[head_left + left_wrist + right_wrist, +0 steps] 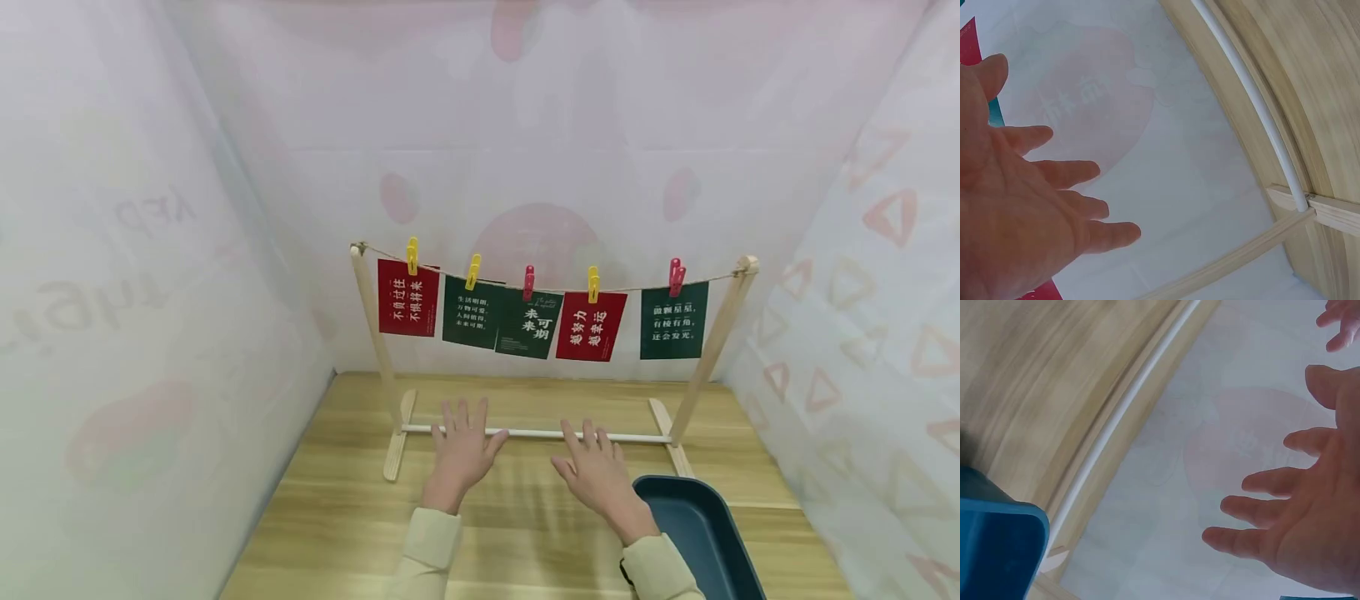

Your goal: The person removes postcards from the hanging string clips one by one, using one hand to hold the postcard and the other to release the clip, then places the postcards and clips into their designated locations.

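Both hands are raised in front of a wooden stand, fingers spread and holding nothing. In the head view the left hand (pixel 461 450) overlaps the left part of the white crossbar (pixel 525 432), and the right hand (pixel 597 475) overlaps its right part. A string (pixel 622 289) sags between two wooden posts (pixel 712 358). From it hang red cards (pixel 591 327) and dark green cards (pixel 673 323) with white lettering. Yellow clothespins (pixel 412 256) and pink clothespins (pixel 677 277) clip them on. The left wrist view shows the left palm (pixel 1016 206) with its fingers apart.
A dark blue tray (pixel 697 533) sits at the right of the wooden table (pixel 337 517), beside the right forearm. The stand's feet (pixel 400 437) rest on the tabletop. White printed sheets (pixel 465 108) wall in the back and both sides.
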`<state>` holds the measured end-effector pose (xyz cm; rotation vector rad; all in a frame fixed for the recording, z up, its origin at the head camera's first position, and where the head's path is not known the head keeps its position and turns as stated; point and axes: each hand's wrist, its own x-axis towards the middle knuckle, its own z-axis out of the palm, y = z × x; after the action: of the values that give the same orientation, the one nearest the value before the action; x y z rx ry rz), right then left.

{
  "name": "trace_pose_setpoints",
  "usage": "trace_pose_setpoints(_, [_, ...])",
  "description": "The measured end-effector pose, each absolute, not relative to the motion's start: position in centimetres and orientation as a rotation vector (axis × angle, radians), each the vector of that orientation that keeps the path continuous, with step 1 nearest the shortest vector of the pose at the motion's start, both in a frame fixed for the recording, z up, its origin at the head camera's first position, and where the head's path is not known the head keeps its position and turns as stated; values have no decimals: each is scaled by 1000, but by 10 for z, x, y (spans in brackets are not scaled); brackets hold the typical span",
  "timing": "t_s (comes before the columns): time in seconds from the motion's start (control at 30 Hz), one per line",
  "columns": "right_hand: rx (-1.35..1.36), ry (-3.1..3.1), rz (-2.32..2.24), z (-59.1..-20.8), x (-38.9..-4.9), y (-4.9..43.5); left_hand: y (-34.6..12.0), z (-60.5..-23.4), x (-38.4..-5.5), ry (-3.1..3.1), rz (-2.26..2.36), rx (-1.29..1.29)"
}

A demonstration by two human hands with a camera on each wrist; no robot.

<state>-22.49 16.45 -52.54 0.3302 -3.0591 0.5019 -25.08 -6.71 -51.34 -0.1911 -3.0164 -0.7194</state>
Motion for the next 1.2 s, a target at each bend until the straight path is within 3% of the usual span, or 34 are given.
trace_pose_setpoints(0.6, [417,-2899,546,-498,-240,168,-77,-511,-259,-2857,-750,-234])
trace_pose_setpoints(1.2, [442,-2807,549,-463,-265,160,-91,-506,-280,-2556,-1163,-167])
